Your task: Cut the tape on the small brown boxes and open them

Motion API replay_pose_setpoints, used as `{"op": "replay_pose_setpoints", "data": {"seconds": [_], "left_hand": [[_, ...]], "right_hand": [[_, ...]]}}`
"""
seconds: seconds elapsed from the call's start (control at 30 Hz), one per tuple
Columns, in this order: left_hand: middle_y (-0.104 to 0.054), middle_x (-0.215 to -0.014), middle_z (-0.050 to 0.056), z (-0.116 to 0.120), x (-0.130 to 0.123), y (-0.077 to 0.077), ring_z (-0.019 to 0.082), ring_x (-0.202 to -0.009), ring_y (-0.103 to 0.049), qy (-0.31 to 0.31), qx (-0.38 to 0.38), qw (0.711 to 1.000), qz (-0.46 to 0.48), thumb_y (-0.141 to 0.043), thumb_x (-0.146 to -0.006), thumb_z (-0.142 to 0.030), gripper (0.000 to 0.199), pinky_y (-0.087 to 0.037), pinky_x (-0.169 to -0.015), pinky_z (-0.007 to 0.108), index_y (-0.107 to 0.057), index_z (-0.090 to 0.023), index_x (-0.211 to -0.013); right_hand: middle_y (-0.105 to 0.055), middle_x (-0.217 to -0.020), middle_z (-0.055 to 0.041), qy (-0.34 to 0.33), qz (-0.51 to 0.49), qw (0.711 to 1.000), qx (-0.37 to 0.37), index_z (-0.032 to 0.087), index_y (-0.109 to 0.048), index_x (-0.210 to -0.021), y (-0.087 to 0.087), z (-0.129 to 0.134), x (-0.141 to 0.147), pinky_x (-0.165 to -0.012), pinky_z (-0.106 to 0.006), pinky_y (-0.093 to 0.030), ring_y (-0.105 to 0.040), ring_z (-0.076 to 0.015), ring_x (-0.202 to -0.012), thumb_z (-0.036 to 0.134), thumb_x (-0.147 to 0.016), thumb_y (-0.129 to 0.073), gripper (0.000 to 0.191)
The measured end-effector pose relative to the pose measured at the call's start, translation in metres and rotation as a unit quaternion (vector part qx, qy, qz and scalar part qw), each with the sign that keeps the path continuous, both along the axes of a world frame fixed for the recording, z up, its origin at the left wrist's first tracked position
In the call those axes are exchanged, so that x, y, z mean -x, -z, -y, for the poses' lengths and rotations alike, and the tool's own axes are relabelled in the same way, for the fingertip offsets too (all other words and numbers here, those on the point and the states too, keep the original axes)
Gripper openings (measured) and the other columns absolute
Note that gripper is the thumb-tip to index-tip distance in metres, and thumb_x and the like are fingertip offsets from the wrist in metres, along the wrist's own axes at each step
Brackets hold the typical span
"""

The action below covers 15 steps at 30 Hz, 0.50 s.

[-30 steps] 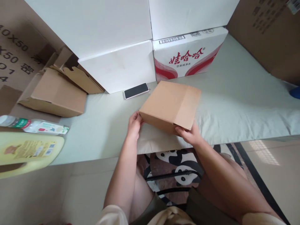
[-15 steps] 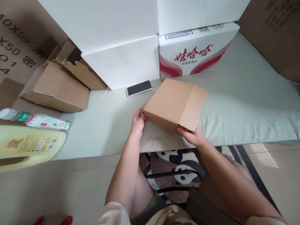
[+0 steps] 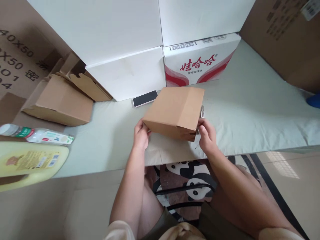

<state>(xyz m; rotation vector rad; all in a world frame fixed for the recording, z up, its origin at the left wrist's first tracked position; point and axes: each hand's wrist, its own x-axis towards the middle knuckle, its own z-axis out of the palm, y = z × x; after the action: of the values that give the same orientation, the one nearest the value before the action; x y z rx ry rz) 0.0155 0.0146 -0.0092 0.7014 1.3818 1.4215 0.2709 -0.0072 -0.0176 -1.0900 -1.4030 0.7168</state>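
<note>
A brown cardboard box sits tilted toward me near the table's front edge. Pinching its front left corner is my left hand, fingers closed, with the fingertips partly under the box. My right hand is at the box's right edge, thumb and fingers closed around a small silvery metal object. Most of that object is hidden by the fingers and the box, so its kind does not show. A dark gap is visible at the box's front right corner.
A phone-like black slab lies behind the box, before white cartons and a red-and-white water carton. To the left are another cardboard box, a plastic bottle and a yellow jug. Something blue stands far right.
The box has shifted slightly left and tilted. My right hand has moved from its front right corner to its right side, where a silvery metal object now shows. My left hand keeps its hold.
</note>
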Motion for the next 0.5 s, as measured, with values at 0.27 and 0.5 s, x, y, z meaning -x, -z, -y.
{"op": "replay_pose_setpoints", "data": {"seconds": [0.27, 0.5], "left_hand": [[-0.066, -0.066, -0.004, 0.0, 0.019, -0.007, 0.01, -0.047, -0.06, 0.047, 0.022, 0.991, 0.127, -0.077, -0.062, -0.021, 0.036, -0.054, -0.045, 0.023, -0.063, -0.019, -0.095], [-0.066, -0.07, -0.009, 0.006, 0.02, 0.0, 0.007, -0.045, -0.058, 0.137, 0.045, 0.981, 0.132, -0.072, -0.048, 0.003, 0.06, -0.049, -0.041, 0.015, -0.059, -0.024, -0.101]], "right_hand": [[-0.068, -0.128, -0.0116, 0.104, -0.053, 0.989, 0.092, 0.028, -0.06, -0.119, 0.011, -0.016, -0.01, -0.101, -0.047, -0.052, -0.062, -0.0283, -0.123, 0.043, -0.096, -0.052, 0.029], [-0.054, -0.157, -0.0104, -0.11, -0.064, 0.986, 0.107, 0.034, -0.05, -0.141, 0.014, -0.013, -0.006, -0.115, -0.055, -0.046, -0.053, -0.0301, -0.144, 0.057, -0.098, -0.049, 0.049]]}}
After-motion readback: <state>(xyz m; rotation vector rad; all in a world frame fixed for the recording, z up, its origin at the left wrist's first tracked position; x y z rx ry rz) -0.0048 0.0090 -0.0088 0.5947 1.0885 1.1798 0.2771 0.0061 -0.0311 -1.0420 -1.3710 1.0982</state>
